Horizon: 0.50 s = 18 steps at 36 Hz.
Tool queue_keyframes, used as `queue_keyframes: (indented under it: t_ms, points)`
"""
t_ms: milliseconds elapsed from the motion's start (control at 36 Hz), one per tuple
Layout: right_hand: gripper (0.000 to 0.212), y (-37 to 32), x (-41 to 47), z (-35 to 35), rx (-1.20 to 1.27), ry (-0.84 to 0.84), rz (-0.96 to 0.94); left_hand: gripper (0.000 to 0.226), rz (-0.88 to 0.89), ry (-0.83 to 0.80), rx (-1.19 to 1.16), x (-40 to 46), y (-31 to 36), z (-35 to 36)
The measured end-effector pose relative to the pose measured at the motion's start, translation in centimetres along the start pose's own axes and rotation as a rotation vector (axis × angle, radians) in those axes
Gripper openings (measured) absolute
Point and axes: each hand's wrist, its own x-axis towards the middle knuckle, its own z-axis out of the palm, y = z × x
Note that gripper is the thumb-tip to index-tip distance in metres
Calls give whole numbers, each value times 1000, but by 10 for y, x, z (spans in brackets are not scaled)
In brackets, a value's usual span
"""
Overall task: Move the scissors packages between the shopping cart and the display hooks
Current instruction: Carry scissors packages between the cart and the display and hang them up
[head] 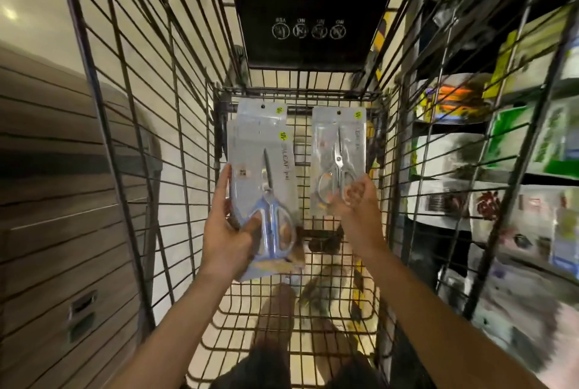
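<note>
I look down into a black wire shopping cart point(131, 113). My left hand point(230, 232) grips a stack of scissors packages point(261, 169), clear plastic with white card backs; the front one shows scissors with pale blue handles. My right hand point(357, 204) holds the lower end of a single scissors package point(338, 153) with all-metal scissors inside. Both are held above the cart's floor, side by side, tops pointing away from me. No display hooks are clearly visible.
The cart's folded black child-seat flap point(313, 28) with warning icons is at the far end. Blurred store shelves with packaged goods point(501, 153) stand to the right. A wood-look cabinet point(47, 200) is at the left. My legs show under the cart.
</note>
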Motion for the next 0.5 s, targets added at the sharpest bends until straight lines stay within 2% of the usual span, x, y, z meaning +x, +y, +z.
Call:
queue_keyframes:
  t_ms: [167,250,333,417,500]
  points:
    - [80,19,56,5,-163,121,59,93,53,-15,91,2,6,-12]
    - [91,31,75,12,-199,203,123,95,39,3,64,2,2,-14]
    - [103,36,84,19,-342,280,163,94,27,23,30,0,0,-14]
    - [97,41,86,20,-406,336,143,95,27,31,52,-3,-1,-14]
    - [79,41,84,22,-341,363,112,97,29,35,63,-5,-3,-18]
